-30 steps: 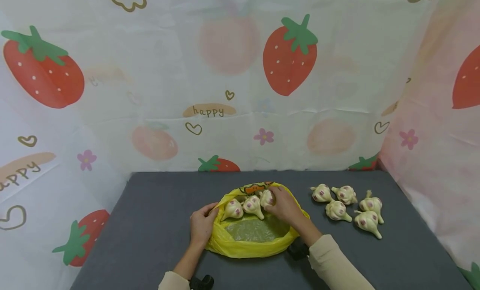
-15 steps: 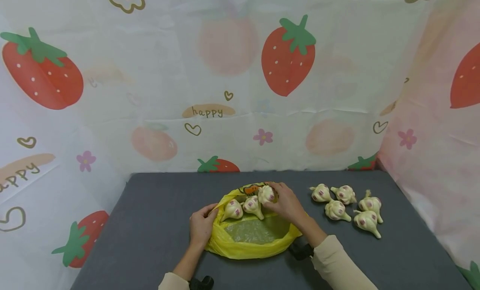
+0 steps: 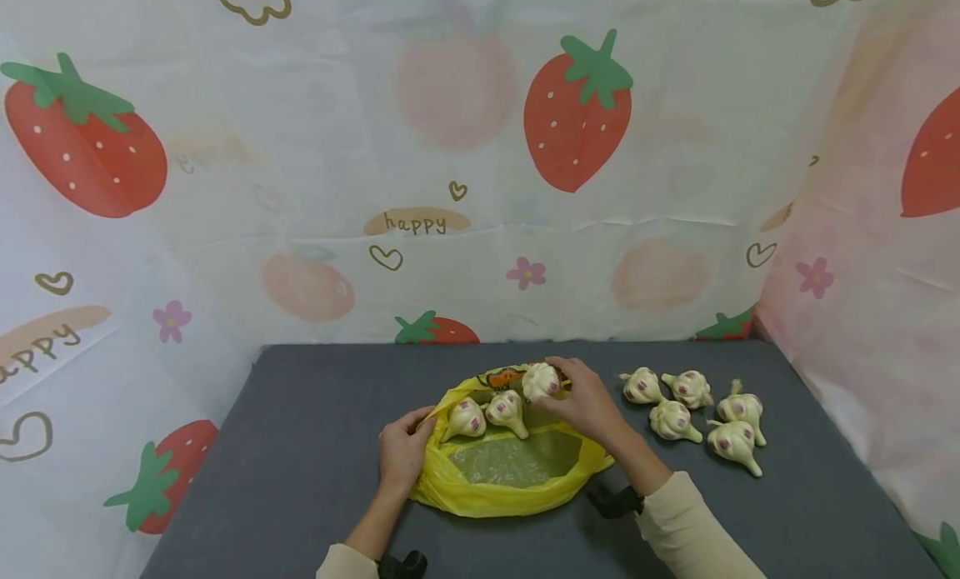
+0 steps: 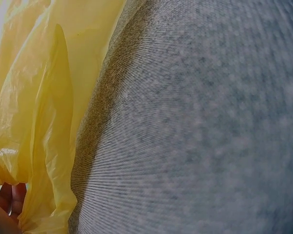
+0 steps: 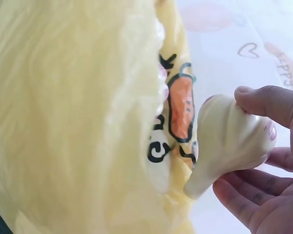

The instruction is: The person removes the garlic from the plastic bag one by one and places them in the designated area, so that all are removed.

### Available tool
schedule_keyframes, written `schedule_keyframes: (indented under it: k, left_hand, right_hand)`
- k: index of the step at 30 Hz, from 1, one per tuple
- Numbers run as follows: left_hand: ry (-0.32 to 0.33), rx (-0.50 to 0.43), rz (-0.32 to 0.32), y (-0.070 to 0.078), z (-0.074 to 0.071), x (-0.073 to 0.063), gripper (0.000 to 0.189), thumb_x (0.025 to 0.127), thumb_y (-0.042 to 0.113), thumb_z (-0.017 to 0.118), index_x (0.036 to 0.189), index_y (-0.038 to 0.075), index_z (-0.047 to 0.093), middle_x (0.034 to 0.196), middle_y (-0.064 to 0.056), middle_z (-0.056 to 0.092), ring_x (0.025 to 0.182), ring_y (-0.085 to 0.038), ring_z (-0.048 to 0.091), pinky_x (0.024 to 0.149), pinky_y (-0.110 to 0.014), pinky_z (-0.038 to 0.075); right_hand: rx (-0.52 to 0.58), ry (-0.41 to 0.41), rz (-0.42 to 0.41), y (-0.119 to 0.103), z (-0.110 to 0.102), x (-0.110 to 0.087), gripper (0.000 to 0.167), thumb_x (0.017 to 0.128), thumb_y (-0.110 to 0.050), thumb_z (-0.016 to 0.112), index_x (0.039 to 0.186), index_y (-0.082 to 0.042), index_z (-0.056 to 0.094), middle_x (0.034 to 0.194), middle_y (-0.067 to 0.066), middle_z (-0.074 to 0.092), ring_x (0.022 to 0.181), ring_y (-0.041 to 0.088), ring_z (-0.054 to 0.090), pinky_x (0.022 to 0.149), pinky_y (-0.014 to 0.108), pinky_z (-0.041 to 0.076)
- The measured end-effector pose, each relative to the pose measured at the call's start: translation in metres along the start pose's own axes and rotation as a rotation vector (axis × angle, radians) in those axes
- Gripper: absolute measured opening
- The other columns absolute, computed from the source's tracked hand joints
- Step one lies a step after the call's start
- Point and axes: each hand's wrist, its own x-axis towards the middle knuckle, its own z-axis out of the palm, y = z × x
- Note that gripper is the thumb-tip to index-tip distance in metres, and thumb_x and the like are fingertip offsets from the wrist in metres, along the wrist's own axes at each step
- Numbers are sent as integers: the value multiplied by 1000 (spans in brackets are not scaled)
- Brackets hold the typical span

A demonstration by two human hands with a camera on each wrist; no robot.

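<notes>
A yellow plastic bag [image 3: 495, 500] lies on the table with its mouth spread wide. My left hand [image 3: 403, 454] pinches the bag's left rim; in the left wrist view only a bit of that hand [image 4: 10, 204] shows beside the yellow film. My right hand [image 3: 588, 402] holds a garlic bulb [image 3: 541, 382] above the bag's back right edge. Seen from the right wrist, thumb and fingers grip this bulb [image 5: 229, 139], its stem pointing down and left. Two more garlic bulbs, a left one [image 3: 467, 417] and a right one [image 3: 506, 412], rest inside the bag.
To the right of the bag, several garlic bulbs [image 3: 675, 419] lie in a loose group on the dark grey table [image 3: 315, 429]. A cloth backdrop [image 3: 337, 146] with strawberry prints hangs behind the table and along its sides.
My right hand has lifted the third garlic bulb from beside the two others in the bag, up and slightly right. My left hand stays on the rim.
</notes>
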Motion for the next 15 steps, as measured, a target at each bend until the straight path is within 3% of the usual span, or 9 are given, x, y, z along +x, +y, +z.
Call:
schedule_keyframes:
  k: [15]
  left_hand:
    - [9,5,1,2,0,-1,19,92,18,68,107,10,77,104,-10,75,90,-23,71,69,-16,51]
  right_hand:
    - [6,41,1,0,-24,-10,64,86,-23,76,140,-1,49,99,9,53,101,27,61,90,46,52]
